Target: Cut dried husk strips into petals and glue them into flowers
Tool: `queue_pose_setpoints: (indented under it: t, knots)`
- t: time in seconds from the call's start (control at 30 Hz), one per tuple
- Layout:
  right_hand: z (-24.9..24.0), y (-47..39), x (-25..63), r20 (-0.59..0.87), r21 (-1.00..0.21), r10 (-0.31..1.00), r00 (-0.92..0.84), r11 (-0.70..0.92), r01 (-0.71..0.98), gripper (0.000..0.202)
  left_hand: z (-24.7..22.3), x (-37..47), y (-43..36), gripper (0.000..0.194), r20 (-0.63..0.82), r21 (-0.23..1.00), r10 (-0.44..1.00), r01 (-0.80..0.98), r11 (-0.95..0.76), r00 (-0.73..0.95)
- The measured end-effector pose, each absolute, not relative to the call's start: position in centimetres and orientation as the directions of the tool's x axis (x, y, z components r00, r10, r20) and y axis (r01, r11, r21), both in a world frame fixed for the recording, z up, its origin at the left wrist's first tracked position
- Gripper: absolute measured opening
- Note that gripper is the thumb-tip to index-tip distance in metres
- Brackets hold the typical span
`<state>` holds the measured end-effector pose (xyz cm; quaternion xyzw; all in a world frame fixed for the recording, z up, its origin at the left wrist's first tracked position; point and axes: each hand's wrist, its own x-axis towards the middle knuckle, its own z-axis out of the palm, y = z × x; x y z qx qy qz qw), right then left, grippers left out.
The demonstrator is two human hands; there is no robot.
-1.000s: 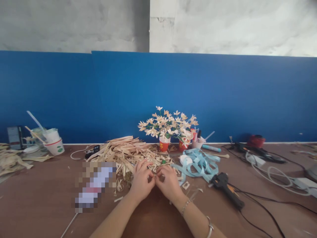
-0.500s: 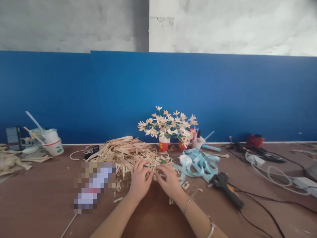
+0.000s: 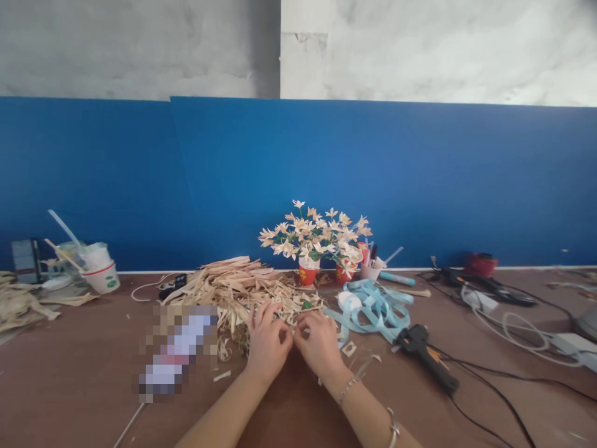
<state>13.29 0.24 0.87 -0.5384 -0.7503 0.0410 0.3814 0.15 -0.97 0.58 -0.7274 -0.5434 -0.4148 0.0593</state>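
My left hand [image 3: 269,339] is in a pinch, thumb and index fingertip together, the other fingers raised. Facing it, my right hand [image 3: 321,343] also pinches, its fingertips almost touching the left ones. A tiny pale bit shows between the fingertips, too small to name. Just beyond both hands spreads a heap of dry, straw-coloured husk strips [image 3: 247,283], with a small green piece [image 3: 306,305] on it. Behind the heap, pale artificial flowers [image 3: 317,233] stand in red and white paper cups [image 3: 308,274].
Tangled light-blue ribbon [image 3: 380,311] and a black glue gun [image 3: 426,358] with its cable lie to the right. A blurred-out phone-like object [image 3: 180,354] lies left. A white tub [image 3: 102,277] stands far left. Cables and a white power strip [image 3: 571,348] are at the far right. A blue panel [image 3: 298,155] closes the back.
My right hand has turned and shifted slightly left, its fingers more curled. The two pinches are now closer together. My left hand has moved a little to the right.
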Motion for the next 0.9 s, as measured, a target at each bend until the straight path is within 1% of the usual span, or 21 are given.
queue_pose_setpoints:
  t: [0.1,0.17,0.23,0.33,0.47,0.57,0.67,0.77,0.9]
  knots:
    - [0.8,0.4,13.6,0.576,-0.43,0.813,-0.086,0.39,0.814,0.014,0.6,0.0,-0.8,0.015,0.663,0.367,0.747,0.852,-0.372,0.04]
    - [0.7,0.6,13.9,0.595,-0.434,0.8,-0.076,0.4,0.807,0.013,0.6,-0.3,-0.7,0.016,0.66,0.368,0.75,0.858,-0.358,0.03]
    - [0.7,0.8,14.3,0.597,-0.445,0.791,-0.134,0.465,0.765,0.011,0.7,-0.6,-0.7,0.016,0.654,0.362,0.755,0.856,-0.37,0.05]
    - [0.8,0.8,14.5,0.58,-0.44,0.773,-0.257,0.563,0.699,0.015,0.7,-0.7,-0.7,0.014,0.635,0.349,0.765,0.844,-0.407,0.107]
    - [0.9,0.5,14.0,0.564,-0.41,0.766,-0.308,0.584,0.701,0.01,0.7,-0.3,-0.9,0.013,0.617,0.345,0.774,0.834,-0.43,0.143]
    - [0.8,0.4,13.6,0.587,-0.372,0.757,-0.287,0.567,0.735,0.011,0.7,-0.1,-0.9,0.013,0.62,0.362,0.775,0.831,-0.422,0.124]
    - [0.7,0.7,13.7,0.635,-0.35,0.746,-0.201,0.509,0.786,0.013,0.8,-0.1,-0.9,0.015,0.633,0.389,0.772,0.839,-0.379,0.055]
    - [0.7,0.9,14.1,0.643,-0.389,0.751,-0.153,0.492,0.779,0.012,0.9,-0.4,-0.8,0.016,0.641,0.409,0.767,0.841,-0.353,0.01]
    - [1.0,0.7,14.3,0.585,-0.447,0.781,-0.218,0.535,0.717,0.008,0.8,-0.5,-0.8,0.014,0.642,0.4,0.765,0.829,-0.39,0.05]
